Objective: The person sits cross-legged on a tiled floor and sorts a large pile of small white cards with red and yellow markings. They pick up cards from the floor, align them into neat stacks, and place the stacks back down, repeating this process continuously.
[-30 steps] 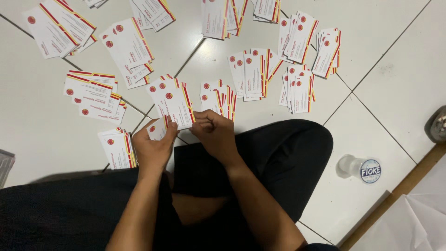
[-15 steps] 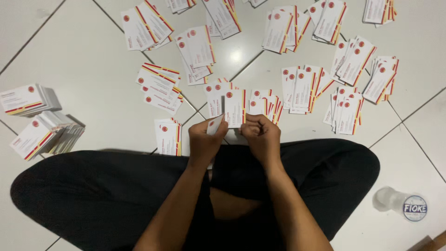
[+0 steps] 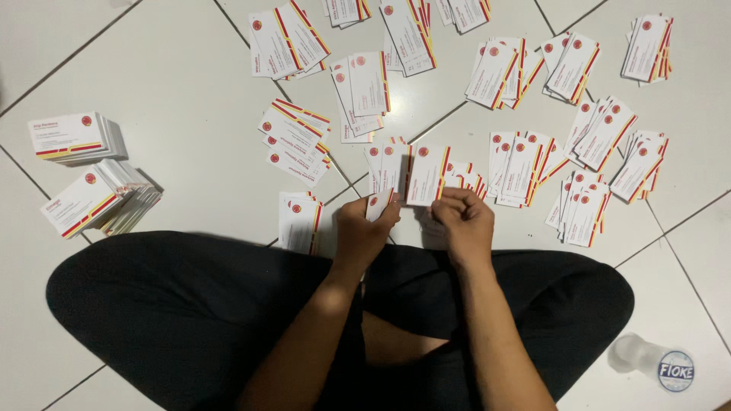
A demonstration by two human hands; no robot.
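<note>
hands: left hand (image 3: 364, 228) pinches card (image 3: 378, 204) | right hand (image 3: 463, 222) curled | card upright, long axis pointing away

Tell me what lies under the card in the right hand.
Under the card pinched by the right hand lie more fanned white cards on the tile floor. What the hand itself covers cannot be seen.

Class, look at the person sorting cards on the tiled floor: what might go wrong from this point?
1. The left hand grips a small stack of cards; a loose grip might drop them onto the sorted piles just below.
2. The fanned piles by the right hand overlap, so groups may mix.
3. The plastic bottle lies near the right knee and might get knocked.
</note>
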